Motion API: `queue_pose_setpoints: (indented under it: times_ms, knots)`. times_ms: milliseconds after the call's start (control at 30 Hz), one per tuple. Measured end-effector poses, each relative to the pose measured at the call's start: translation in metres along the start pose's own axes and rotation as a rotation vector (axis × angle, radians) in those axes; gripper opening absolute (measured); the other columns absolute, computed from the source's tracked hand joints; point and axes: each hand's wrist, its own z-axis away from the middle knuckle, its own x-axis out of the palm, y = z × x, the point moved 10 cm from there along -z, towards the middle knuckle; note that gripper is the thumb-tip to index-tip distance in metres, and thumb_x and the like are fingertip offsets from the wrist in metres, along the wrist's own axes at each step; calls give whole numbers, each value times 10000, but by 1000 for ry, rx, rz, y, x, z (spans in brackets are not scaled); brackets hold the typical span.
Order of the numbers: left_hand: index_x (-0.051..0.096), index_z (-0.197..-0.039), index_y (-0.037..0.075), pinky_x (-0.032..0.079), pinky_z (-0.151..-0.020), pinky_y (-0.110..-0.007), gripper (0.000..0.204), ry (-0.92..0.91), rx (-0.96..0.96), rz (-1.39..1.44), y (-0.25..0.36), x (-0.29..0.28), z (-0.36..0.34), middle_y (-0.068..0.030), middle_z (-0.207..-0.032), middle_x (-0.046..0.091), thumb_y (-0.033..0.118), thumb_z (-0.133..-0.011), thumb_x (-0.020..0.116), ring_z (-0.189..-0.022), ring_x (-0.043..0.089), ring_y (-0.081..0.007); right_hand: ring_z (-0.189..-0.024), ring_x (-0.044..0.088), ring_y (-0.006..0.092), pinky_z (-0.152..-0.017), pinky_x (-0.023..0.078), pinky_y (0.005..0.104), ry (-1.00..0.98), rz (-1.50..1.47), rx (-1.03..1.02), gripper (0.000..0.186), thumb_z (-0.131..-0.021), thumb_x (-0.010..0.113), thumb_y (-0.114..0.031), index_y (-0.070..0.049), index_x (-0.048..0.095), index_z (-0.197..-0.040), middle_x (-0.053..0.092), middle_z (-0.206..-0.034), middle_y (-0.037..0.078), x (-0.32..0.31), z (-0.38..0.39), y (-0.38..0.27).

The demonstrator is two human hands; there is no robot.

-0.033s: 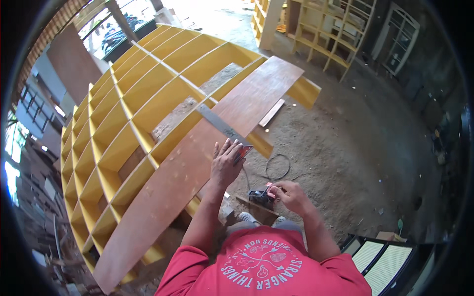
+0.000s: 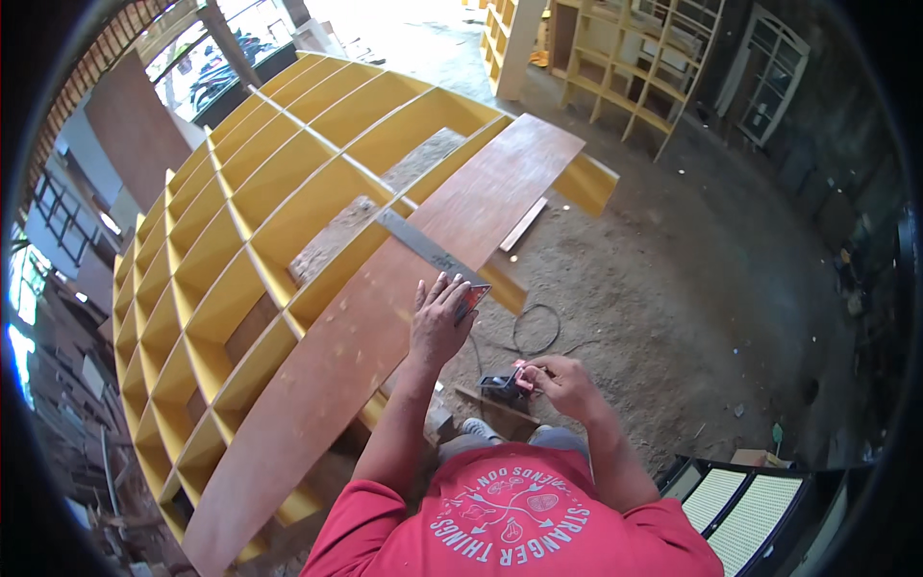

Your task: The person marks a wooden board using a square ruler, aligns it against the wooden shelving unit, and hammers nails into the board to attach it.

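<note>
A try square with a wide metal blade [image 2: 423, 240] lies across a curved brown plywood strip [image 2: 336, 337]. Its reddish stock [image 2: 471, 300] is under the fingers of my left hand [image 2: 440, 317], which holds it against the strip's near edge. The strip rests on a large yellow wooden grid frame [image 2: 216, 245]. To the right, my right hand [image 2: 564, 383] is raised off the strip with thumb and fingers pinched together. What they pinch is too small to make out. Just beside those fingertips, lower down, a black and red power tool [image 2: 502, 387] shows.
A dark cord [image 2: 538, 330] loops on the dirt floor near the tool. A loose wood piece [image 2: 523, 224] lies beyond the strip. Black-framed pale panels [image 2: 755, 510] stand at lower right. More yellow grid frames [image 2: 630, 67] are at the back.
The view has shifted slightly. Both hands and the try square keep about the same places on and beside the strip.
</note>
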Motion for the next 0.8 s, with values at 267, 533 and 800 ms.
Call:
queue_pose_setpoints:
  times_ms: [267,533,800]
  knots:
    - [687,-1440,139,229,-1327,-611,559,34,-3,-1,10,33,-59,-82,-1548,655,351,-935,798,-1542,488,-359,-800,730,131,-726,576,318,99,-173,139,287,-1076,718,-254,5,796,-1171,797,-879,112,-49,-45,8]
    - [717,-1407,162,234,-1324,-605,532,39,-82,-3,12,23,-70,-54,-1506,691,345,-917,813,-1526,510,-356,-847,730,142,-748,565,320,125,-234,1,259,-1069,741,-249,-19,806,-1171,786,-949,112,-102,-151,8]
    - [757,-1356,165,235,-1339,-579,528,18,-161,43,11,17,-73,-43,-1476,715,279,-855,880,-1527,525,-314,-935,736,273,-834,576,379,-31,-142,-345,200,-1057,721,-191,-22,804,-1124,786,-1008,157,-106,-300,-33]
